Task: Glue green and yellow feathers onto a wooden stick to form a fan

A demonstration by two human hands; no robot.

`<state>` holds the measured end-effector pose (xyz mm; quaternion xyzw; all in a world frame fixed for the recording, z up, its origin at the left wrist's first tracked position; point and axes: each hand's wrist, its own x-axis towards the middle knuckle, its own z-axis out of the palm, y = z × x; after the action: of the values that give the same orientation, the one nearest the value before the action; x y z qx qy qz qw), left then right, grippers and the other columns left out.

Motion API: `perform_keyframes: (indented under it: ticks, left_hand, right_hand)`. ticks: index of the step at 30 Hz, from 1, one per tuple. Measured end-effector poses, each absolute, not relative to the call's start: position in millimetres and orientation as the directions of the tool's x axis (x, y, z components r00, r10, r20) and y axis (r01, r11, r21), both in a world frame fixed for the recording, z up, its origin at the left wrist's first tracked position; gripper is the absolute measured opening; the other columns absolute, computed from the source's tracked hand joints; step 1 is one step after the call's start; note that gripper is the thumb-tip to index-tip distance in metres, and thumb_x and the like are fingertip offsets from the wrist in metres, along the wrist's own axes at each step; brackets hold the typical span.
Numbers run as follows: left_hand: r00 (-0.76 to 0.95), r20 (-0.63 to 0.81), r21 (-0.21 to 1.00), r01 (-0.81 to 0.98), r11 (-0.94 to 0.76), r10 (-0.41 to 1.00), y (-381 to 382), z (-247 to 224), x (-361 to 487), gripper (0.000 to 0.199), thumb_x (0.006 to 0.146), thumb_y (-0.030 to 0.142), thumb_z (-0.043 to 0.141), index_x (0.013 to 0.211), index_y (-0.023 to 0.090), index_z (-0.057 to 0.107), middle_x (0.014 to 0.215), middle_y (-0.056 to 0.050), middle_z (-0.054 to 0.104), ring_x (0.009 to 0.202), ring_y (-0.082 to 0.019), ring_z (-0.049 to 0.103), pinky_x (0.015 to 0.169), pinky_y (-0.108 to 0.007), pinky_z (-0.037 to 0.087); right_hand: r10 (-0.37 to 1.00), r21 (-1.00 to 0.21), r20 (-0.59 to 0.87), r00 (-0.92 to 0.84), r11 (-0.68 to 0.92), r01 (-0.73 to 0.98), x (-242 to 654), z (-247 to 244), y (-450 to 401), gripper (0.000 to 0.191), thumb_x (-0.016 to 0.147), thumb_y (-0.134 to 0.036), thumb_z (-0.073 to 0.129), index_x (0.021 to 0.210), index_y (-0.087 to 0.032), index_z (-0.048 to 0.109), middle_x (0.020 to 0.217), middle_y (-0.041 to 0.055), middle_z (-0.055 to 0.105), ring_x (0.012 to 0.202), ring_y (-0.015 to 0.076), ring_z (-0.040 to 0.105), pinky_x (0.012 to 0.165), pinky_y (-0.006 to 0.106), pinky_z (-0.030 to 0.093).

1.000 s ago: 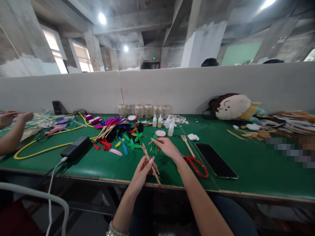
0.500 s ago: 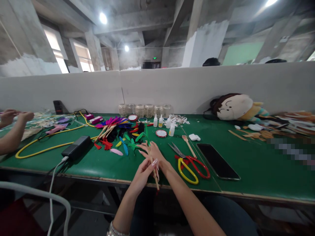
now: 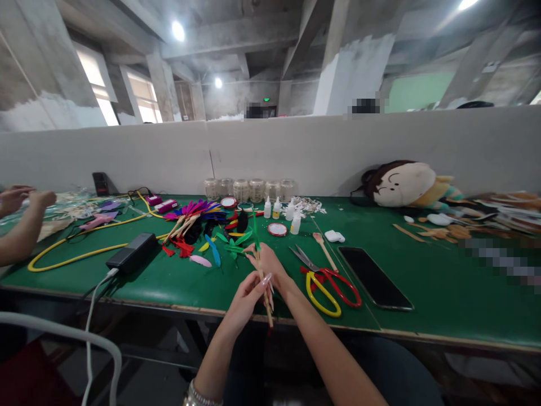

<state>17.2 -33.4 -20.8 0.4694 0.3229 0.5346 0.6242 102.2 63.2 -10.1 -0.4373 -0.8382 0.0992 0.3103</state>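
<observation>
My left hand (image 3: 249, 293) is closed around a thin wooden stick (image 3: 267, 311) that slants over the table's front edge. A green feather (image 3: 256, 231) stands at the stick's upper end. My right hand (image 3: 270, 264) lies just beyond, by the stick's upper part, with its fingers bent; the stick partly covers them, and what they grip cannot be made out. Loose green feathers (image 3: 243, 238) lie just past the fingertips. A blue feather (image 3: 215, 254) and a pink feather (image 3: 200, 260) rest to the left.
Scissors (image 3: 323, 282), a wooden spatula (image 3: 325, 251) and a phone (image 3: 374, 277) lie at right. Glue bottles (image 3: 295, 223) and jars (image 3: 256, 190) stand behind. A black adapter (image 3: 132, 251) and feathered sticks (image 3: 186, 221) are left. Another person's hands (image 3: 36, 198) are at far left.
My right hand has drawn its fingers in and shifted slightly toward the stick. The green feather at the stick's top is more upright. My left hand has hardly moved.
</observation>
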Motion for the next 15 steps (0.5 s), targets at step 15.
perform_keyframes:
  ticks: [15]
  left_hand:
    - [0.23,0.116,0.939,-0.342,-0.032,0.966,-34,-19,16,0.03,0.074,0.045,0.057,0.078,0.016,0.051,0.059,0.004,0.05,0.049,-0.007,0.049,0.048,-0.02,0.04]
  right_hand:
    - [0.921,-0.468,0.291,-0.258,0.372,0.802,137,13,66,0.021,0.078,-0.027,0.051,0.092,-0.018,0.063,0.087,0.0066,0.067,0.081,0.0192,0.062,0.069,0.027,0.044]
